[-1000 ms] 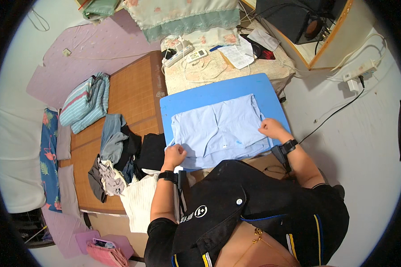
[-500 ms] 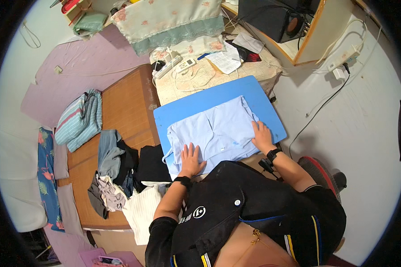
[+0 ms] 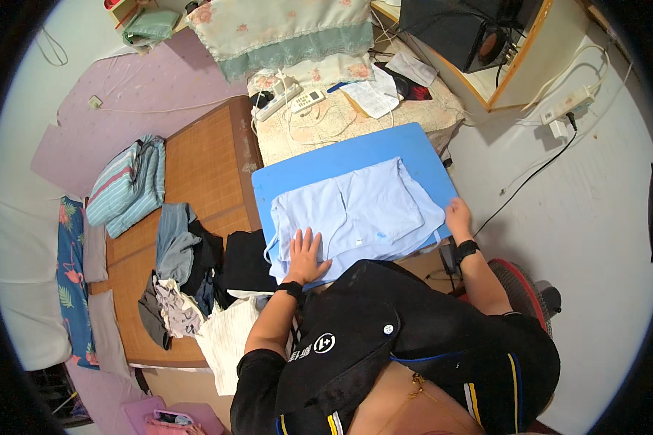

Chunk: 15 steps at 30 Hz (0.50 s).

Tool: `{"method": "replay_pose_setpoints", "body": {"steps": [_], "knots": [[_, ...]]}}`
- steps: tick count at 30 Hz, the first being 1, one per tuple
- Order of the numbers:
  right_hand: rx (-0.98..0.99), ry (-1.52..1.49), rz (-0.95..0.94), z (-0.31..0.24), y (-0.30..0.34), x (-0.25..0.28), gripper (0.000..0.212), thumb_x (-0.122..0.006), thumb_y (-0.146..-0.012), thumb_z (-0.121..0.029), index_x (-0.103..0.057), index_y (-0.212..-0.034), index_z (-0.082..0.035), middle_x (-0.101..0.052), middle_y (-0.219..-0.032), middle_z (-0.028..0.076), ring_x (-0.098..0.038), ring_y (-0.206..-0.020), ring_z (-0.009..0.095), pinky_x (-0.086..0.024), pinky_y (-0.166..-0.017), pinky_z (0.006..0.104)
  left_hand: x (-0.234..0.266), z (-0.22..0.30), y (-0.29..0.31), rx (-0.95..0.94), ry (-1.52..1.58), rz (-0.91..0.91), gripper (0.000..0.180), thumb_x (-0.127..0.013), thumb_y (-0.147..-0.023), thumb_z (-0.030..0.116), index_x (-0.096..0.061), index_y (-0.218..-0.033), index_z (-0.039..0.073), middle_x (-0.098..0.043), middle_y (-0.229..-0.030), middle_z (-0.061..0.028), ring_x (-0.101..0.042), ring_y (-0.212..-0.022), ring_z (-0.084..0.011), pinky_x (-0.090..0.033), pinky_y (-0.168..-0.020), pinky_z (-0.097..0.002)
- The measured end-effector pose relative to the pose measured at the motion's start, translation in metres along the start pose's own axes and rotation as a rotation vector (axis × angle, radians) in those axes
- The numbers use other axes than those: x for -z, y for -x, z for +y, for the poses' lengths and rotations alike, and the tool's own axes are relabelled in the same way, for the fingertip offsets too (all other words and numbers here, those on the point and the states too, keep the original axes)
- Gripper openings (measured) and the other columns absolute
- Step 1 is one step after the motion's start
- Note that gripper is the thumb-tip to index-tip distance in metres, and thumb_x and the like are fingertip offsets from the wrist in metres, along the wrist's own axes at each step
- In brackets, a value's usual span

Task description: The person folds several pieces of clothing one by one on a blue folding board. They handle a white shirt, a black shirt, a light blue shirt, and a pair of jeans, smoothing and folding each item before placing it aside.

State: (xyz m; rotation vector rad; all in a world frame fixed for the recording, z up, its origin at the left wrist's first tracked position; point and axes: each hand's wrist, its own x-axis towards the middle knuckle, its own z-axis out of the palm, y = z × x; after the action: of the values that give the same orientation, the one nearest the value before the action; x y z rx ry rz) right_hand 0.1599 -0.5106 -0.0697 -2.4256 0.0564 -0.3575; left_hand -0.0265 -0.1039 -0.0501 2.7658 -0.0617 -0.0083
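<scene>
A light blue garment (image 3: 341,206) lies spread and partly folded on a blue board-like tabletop (image 3: 283,183), with creases across it and a thin strap at its left edge. My left hand (image 3: 305,257) rests flat on the garment's near left part, fingers spread. At the garment's right corner, beside the board's right edge, my right hand (image 3: 458,219) is closed with curled fingers on the fabric's edge. The fingertips there are partly hidden.
Left of the board, a brown mat-covered bed (image 3: 210,163) holds a pile of clothes (image 3: 178,250), black folded cloth (image 3: 245,261), white striped cloth (image 3: 228,337) and a striped quilt (image 3: 129,185). Beyond the board are a power strip (image 3: 278,101) and papers (image 3: 374,94). A fan (image 3: 519,290) stands right.
My right hand has moved right and closed, drawing the garment's right edge outward toward the board's edge. My left hand stays flat on the left part. The view has shifted slightly.
</scene>
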Motion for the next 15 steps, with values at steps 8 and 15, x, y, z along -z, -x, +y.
{"method": "replay_pose_setpoints", "body": {"steps": [8,15], "knots": [[-0.039,0.176,-0.351,-0.021,-0.001,-0.041,0.038,-0.055,-0.073,-0.016,-0.049,-0.107,0.000,-0.045,-0.111,0.023,-0.048,-0.097,0.036,-0.041,-0.085,0.0400,0.010,-0.003,-0.004,0.016,0.037,-0.079,0.077,-0.065,-0.066,0.040,-0.035,-0.130,0.010,-0.020,-0.139,-0.0193,-0.011,-0.129,-0.0395,-0.011,-0.103,-0.0517],[0.094,0.138,-0.222,-0.018,-0.056,-0.041,0.035,-0.055,-0.073,-0.018,-0.053,-0.101,0.004,-0.054,-0.100,0.023,-0.052,-0.093,0.037,-0.043,-0.082,0.0415,0.039,-0.056,-0.034,0.384,0.379,0.505,0.030,-0.061,-0.073,0.020,-0.057,-0.090,-0.004,-0.056,-0.089,-0.0196,-0.052,-0.086,-0.0336,-0.041,-0.077,-0.0394]]}}
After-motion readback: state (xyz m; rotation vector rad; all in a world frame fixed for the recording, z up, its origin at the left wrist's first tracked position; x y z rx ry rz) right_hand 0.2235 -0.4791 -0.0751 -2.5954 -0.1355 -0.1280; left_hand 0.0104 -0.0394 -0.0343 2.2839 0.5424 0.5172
